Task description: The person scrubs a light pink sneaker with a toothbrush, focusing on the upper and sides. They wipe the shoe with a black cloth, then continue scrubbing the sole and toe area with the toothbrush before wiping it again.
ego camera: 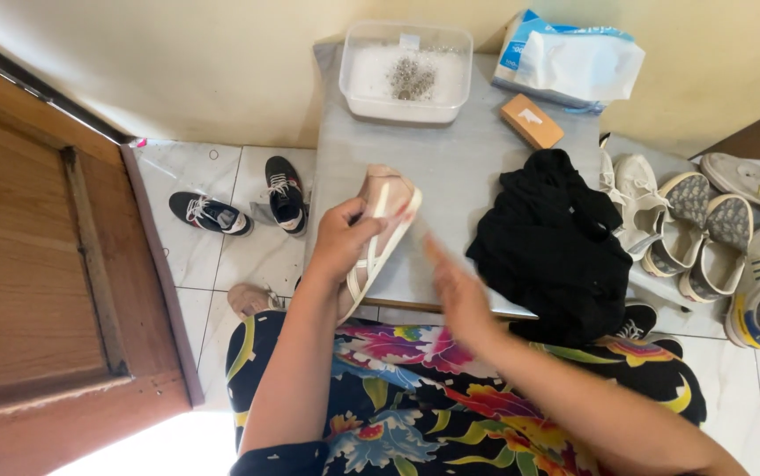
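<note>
The left hand [342,240] was clamped on a pink shoe [378,231], tilted sole-out over the table [450,167] edge; the right hand [452,286] hung open just beside it (blurred); seemingly mid-wipe, the cloth [549,242] near, wanting a firmer grip.

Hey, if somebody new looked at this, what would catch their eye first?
Probably the pink shoe at the table's near edge, held up by the left hand while the blurred right hand hovers beside it. Next, the black cloth heaped to its right, and the clear tub of white powder at the table's far end.
</note>
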